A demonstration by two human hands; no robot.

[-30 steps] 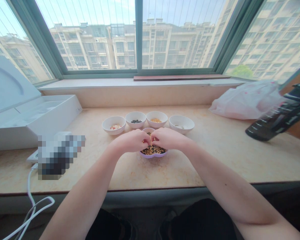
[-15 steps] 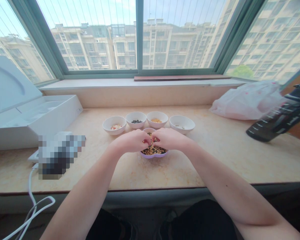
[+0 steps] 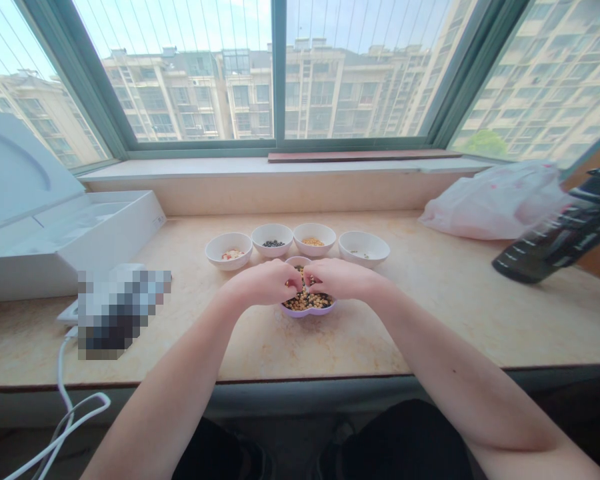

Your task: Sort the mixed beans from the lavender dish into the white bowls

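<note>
Narrowly curled, contents unclear, left hand [image 3: 266, 283] and right hand [image 3: 339, 280] are seemingly picking round tan-and-black beans [image 3: 306, 302] at their six o'clock, next needing precision.

most likely a home, several floors up

looks like an enclosed balcony or window nook in a flat. faces apartment blocks [image 3: 190, 93] through green window frames [image 3: 279, 73]. keeps everyday household things on a stone-patterned counter [image 3: 430, 320]: a plastic bag [image 3: 495, 203], a dark bottle [image 3: 540, 240].
</note>
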